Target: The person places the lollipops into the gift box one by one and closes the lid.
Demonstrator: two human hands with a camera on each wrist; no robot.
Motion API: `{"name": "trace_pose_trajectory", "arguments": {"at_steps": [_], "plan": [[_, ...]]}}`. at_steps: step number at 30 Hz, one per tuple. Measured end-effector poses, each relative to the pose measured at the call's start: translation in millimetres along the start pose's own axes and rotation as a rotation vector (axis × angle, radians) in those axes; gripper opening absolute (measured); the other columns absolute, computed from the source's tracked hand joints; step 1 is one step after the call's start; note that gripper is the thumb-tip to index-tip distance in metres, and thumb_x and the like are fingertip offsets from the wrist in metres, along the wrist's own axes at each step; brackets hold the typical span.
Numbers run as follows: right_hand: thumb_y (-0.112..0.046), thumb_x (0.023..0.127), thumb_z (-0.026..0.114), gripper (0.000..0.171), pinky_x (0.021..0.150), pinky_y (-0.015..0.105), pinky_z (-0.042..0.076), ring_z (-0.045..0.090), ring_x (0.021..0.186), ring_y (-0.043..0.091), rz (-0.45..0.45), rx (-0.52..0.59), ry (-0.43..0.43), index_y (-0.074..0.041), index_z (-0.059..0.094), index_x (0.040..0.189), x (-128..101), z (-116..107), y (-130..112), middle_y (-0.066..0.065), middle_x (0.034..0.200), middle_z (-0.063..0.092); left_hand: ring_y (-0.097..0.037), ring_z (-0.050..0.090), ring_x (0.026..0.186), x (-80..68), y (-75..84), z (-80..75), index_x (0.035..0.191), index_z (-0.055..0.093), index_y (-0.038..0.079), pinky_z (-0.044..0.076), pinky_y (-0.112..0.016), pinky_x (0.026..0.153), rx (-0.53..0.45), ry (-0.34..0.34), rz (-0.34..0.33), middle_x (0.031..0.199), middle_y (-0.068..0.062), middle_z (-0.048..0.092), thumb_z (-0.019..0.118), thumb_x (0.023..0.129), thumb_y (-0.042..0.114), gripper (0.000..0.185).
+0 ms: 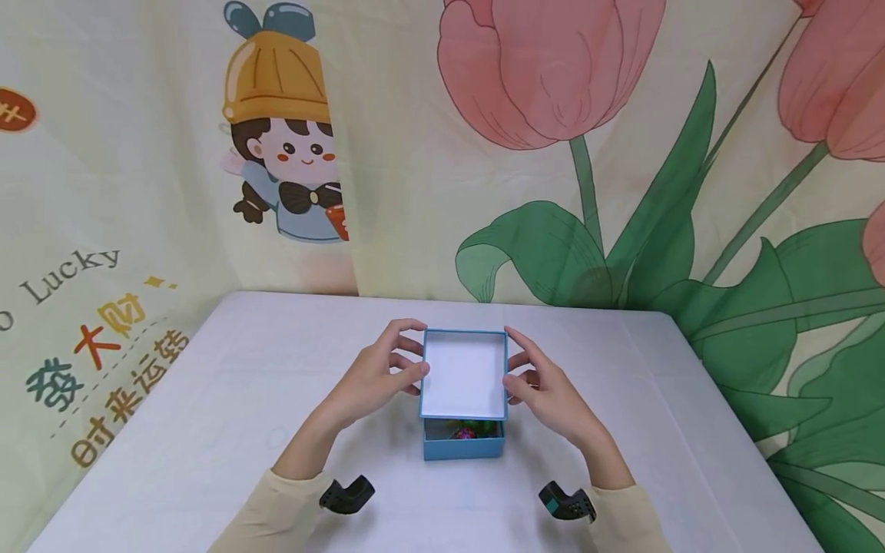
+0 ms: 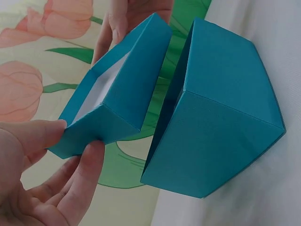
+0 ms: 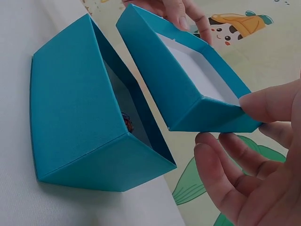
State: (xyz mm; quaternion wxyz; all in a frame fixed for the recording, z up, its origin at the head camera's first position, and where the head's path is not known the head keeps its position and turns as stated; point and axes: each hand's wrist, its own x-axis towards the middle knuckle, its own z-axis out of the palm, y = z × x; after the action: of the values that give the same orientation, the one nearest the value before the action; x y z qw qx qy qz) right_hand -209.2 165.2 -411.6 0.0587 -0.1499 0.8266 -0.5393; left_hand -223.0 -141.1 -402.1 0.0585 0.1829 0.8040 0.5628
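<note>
Head view showed the left hand point(image 1: 376, 376) and right hand point(image 1: 546, 388) pinching the lid point(image 1: 463, 374) by its sides, above the box point(image 1: 463, 442) mid-tabletop point(image 1: 207, 399).

Cream sleeves point(image 1: 276, 507), black wrist cameras point(image 1: 348, 495) strapped on both arms.
</note>
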Motion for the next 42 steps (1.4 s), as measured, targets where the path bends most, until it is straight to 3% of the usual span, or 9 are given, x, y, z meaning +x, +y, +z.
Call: {"name": "trace_pose_trajectory", "arguments": {"at_steps": [7, 15, 26, 33, 42], "plan": [[-0.019, 0.108, 0.064, 0.067, 0.080, 0.033, 0.061, 0.069, 0.089, 0.030, -0.016, -0.024, 0.020, -0.034, 0.033, 0.166, -0.8, 0.8, -0.8, 0.014, 0.126, 0.057, -0.026, 0.071, 0.101, 1.1, -1.3, 1.3, 0.148, 0.045, 0.028, 0.065, -0.048, 0.078, 0.039, 0.017, 0.064, 0.130, -0.015, 0.062, 0.072, 0.103, 0.019, 0.053], [-0.016, 0.107, 0.065, 0.068, 0.076, 0.033, 0.062, 0.067, 0.083, 0.026, -0.023, -0.016, 0.051, -0.034, 0.035, 0.165, -0.4, 2.2, -5.0, 0.014, 0.126, 0.056, -0.026, 0.071, 0.103, -0.4, 2.4, 1.5, 0.146, 0.047, 0.027, 0.065, -0.038, 0.077, 0.083, 0.051, 0.110, 0.129, -0.014, 0.064, 0.070, 0.104, 0.018, 0.049], [-0.009, 0.105, 0.066, 0.069, 0.073, 0.033, 0.063, 0.068, 0.078, 0.024, -0.102, -0.007, 0.114, -0.032, 0.038, 0.164, -0.2, 2.9, -5.9, 0.014, 0.124, 0.057, -0.023, 0.070, 0.101, 0.2, 7.7, 2.8, 0.153, 0.050, 0.025, 0.064, -0.030, 0.076, 0.116, 0.093, 0.148, 0.128, -0.009, 0.064, 0.074, 0.102, 0.014, 0.058], [-0.005, 0.105, 0.066, 0.060, 0.078, 0.030, 0.063, 0.071, 0.087, 0.023, -0.124, 0.003, 0.130, -0.019, 0.047, 0.159, -1.1, 2.4, -2.2, 0.017, 0.133, 0.058, -0.023, 0.069, 0.103, 0.5, 8.2, 3.8, 0.149, 0.055, 0.025, 0.063, -0.029, 0.078, 0.143, 0.097, 0.130, 0.132, -0.006, 0.064, 0.074, 0.101, 0.013, 0.054], [-0.005, 0.106, 0.063, 0.049, 0.083, 0.031, 0.063, 0.075, 0.099, 0.028, -0.144, 0.029, 0.123, -0.021, 0.054, 0.153, -0.8, 1.8, -1.5, 0.010, 0.138, 0.057, -0.020, 0.070, 0.100, 0.3, 5.7, 2.2, 0.143, 0.058, 0.025, 0.062, -0.030, 0.081, 0.162, 0.096, 0.134, 0.133, -0.006, 0.066, 0.075, 0.100, 0.013, 0.048]]}}
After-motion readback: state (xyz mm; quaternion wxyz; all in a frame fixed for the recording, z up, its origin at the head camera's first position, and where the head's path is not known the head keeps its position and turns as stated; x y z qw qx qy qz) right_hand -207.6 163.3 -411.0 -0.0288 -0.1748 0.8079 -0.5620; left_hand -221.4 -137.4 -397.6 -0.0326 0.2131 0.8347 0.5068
